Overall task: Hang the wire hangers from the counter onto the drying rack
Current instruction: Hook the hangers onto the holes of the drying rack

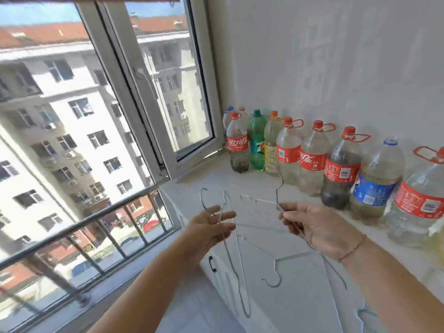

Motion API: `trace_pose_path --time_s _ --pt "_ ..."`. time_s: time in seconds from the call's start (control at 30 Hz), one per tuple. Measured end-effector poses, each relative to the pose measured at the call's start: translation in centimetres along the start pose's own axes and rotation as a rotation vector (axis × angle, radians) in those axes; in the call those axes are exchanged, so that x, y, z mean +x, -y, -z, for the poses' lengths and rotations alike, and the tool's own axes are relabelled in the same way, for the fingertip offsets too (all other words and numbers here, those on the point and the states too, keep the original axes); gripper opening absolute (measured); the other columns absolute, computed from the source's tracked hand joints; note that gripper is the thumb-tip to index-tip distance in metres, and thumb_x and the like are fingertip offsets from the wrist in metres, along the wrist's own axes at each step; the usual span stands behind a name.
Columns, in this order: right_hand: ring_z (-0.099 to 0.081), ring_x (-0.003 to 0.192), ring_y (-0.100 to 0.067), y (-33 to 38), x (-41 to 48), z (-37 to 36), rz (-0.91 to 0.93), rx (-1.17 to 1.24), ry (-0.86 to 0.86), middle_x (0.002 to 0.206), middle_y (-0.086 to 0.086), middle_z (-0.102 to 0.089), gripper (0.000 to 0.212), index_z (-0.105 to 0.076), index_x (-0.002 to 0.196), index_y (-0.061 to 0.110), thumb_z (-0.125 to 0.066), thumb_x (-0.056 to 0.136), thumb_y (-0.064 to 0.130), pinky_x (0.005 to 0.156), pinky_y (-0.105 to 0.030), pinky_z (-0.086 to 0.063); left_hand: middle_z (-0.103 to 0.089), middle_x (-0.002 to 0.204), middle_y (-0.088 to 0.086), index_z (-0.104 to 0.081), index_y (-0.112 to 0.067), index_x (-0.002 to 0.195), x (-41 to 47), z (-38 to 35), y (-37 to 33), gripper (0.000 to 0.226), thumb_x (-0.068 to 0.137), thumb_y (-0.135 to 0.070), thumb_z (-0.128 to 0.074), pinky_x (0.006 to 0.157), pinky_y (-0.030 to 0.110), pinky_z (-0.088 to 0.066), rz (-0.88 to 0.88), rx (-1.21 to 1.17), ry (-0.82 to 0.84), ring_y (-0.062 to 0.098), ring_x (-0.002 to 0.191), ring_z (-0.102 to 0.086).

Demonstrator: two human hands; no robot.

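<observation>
- Your left hand (211, 227) is up over the counter's edge, fingers pinched around a wire hanger (230, 255) just below its hook; the hanger's body dangles down past the cabinet front.
- Your right hand (319, 229) is clamped on a second wire hanger (277, 188) at the neck, hook pointing up toward the bottles.
- More hangers lie on the white counter (276, 308) between and below your hands; one loose hanger (276, 280) rests with its hook toward you.
- A row of plastic soda bottles (312, 159) stands along the wall at the counter's back.
- The open window (153, 92) is on your left, railing below it.
</observation>
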State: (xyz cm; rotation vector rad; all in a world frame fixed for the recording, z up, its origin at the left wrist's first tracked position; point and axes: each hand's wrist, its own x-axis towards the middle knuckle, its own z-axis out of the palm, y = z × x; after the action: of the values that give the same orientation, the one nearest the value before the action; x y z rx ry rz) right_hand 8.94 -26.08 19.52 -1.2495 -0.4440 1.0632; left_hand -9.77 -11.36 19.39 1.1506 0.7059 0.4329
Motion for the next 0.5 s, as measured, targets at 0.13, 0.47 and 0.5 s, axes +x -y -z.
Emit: trace_pose_path --time_s 0.13,0.47,0.5 --pt "-0.061 0.066 -0.013 0.6 -0.1 -7.4 -0.009 0.113 0.149 0.078 -0.013 -0.063 0.018 -0.062 0.097 -0.003 -0.048 0.087 -0.009 0.054 -0.015 -0.053 -0.068 0.111 0.021 -0.051 0.01 0.119 -5.4 4.2 -3.6 0.027 0.092 0.006 -0.046 0.071 0.027 -0.059 -0.05 -0.109 -0.062 0.022 0.081 -0.07" --pt "-0.059 0.065 -0.015 2.7 -4.5 -26.4 0.005 0.124 0.478 0.076 -0.009 -0.063 0.036 -0.063 0.102 0.004 -0.061 0.066 0.002 0.054 -0.019 -0.052 -0.072 0.075 0.01 -0.068 -0.005 0.105 -20.5 14.2 -11.6 0.027 0.088 -0.024 -0.059 0.045 0.022 -0.048 -0.281 0.03 -0.397 0.017 0.051 -0.062" --pt "-0.058 0.064 -0.014 3.0 -5.1 -28.1 0.021 0.108 0.5 0.076 -0.008 -0.062 0.037 -0.063 0.104 0.005 -0.061 0.067 0.003 0.054 -0.019 -0.051 -0.072 0.076 0.01 -0.066 -0.005 0.107 -21.6 15.1 -12.4 0.027 0.089 -0.022 -0.057 0.042 0.021 -0.045 -0.301 0.022 -0.414 0.016 0.049 -0.061"
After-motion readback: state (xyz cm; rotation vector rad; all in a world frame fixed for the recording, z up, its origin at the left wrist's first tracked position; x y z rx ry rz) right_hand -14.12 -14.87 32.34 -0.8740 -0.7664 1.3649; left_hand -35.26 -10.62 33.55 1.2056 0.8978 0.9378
